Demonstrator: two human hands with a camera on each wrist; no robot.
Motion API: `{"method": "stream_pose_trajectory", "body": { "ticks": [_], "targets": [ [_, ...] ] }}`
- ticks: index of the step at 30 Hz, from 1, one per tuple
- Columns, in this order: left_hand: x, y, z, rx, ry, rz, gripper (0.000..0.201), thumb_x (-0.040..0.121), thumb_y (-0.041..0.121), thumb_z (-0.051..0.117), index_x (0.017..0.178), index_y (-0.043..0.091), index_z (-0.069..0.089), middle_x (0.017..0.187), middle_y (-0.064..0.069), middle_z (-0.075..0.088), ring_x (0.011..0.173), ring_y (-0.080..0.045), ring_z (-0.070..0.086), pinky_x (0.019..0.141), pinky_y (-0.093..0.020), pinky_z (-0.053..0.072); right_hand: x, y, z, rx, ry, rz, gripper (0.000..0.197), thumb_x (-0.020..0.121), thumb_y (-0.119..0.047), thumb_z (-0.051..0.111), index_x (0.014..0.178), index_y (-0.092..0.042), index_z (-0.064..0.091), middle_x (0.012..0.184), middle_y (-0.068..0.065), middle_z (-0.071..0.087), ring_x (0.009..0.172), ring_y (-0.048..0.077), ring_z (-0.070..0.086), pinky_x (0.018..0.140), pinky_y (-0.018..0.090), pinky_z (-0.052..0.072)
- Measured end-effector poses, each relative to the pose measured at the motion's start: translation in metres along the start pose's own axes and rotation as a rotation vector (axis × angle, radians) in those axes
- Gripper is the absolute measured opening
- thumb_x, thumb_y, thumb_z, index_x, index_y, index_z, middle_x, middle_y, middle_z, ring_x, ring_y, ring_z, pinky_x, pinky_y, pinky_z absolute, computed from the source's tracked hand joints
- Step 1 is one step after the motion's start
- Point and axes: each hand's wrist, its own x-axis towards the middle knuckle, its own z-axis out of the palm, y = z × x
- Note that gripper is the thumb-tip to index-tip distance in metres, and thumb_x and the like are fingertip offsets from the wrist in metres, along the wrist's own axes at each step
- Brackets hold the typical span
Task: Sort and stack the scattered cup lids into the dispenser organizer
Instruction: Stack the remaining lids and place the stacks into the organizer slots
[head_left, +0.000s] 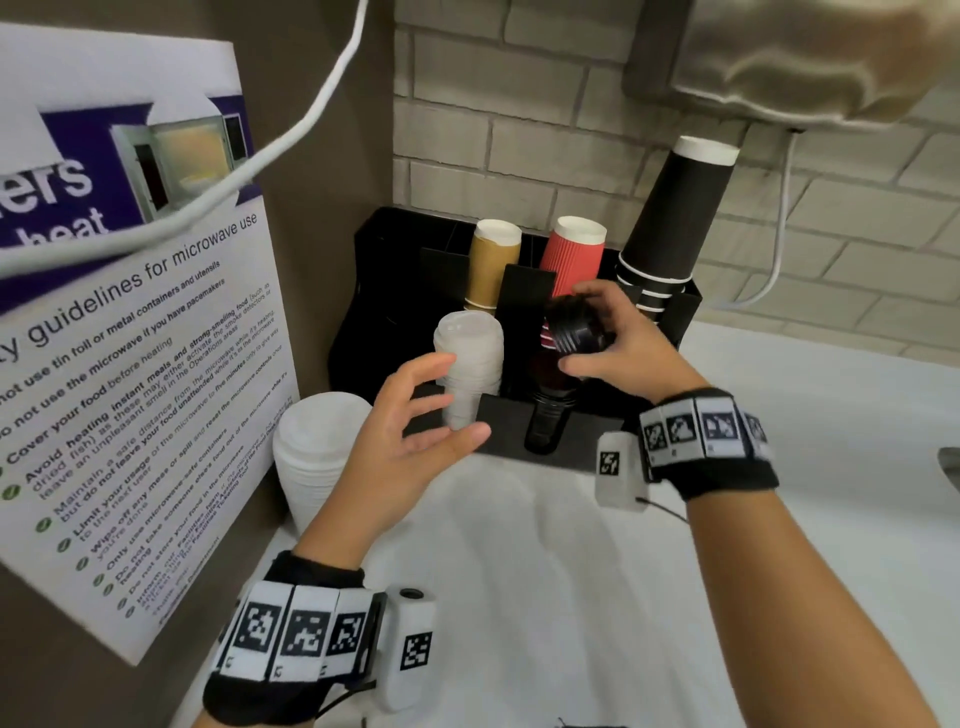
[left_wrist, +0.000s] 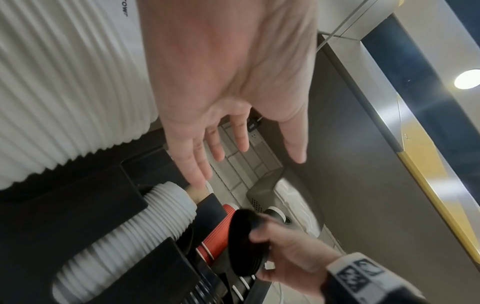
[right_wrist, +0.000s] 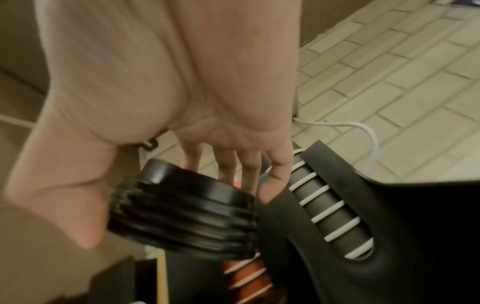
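My right hand (head_left: 597, 338) grips a short stack of black lids (head_left: 576, 327) (left_wrist: 246, 242) (right_wrist: 187, 214), tilted, above the middle front slot of the black organizer (head_left: 519, 426), where more black lids (head_left: 545, 415) sit. A column of white lids (head_left: 470, 369) (left_wrist: 124, 238) stands in the slot to the left. My left hand (head_left: 431, 410) (left_wrist: 233, 144) hovers open just in front of that white column, fingers spread, holding nothing. A second, wider stack of white lids (head_left: 317, 457) (left_wrist: 64, 92) stands on the counter left of the organizer.
Upturned stacks of tan cups (head_left: 493, 265), red ribbed cups (head_left: 571, 254) and black cups (head_left: 670, 223) fill the organizer's rear slots. A microwave guidelines poster (head_left: 130, 364) hangs on the left wall. Brick wall behind; a white cable (head_left: 779, 249) hangs at right. White counter (head_left: 519, 571) in front.
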Motion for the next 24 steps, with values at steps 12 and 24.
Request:
{"method": "stream_pose_trajectory", "body": {
  "ticks": [12, 24],
  "targets": [
    [-0.002, 0.008, 0.002, 0.061, 0.041, -0.019, 0.039, 0.079, 0.026, 0.070, 0.116, 0.032, 0.059, 0.130, 0.001, 0.053, 0.106, 0.000, 0.060, 0.079, -0.011, 0.048, 0.028, 0.011, 0.018, -0.602, -0.434, 0.143, 0.098, 0.070, -0.018, 0.077, 0.151, -0.029, 0.021, 0.154, 0.006, 0.027, 0.138, 0.028, 0.026, 0.113, 0.047, 0.029],
    [-0.003, 0.008, 0.007, 0.098, 0.031, -0.032, 0.035, 0.087, 0.015, 0.069, 0.116, 0.031, 0.059, 0.130, 0.001, 0.054, 0.107, -0.005, 0.060, 0.079, -0.011, 0.047, 0.000, 0.026, 0.044, -0.864, -0.319, 0.046, 0.092, 0.090, -0.020, 0.061, 0.154, -0.026, -0.006, 0.160, 0.014, 0.001, 0.147, 0.036, 0.003, 0.116, 0.051, 0.017]
  ]
}}
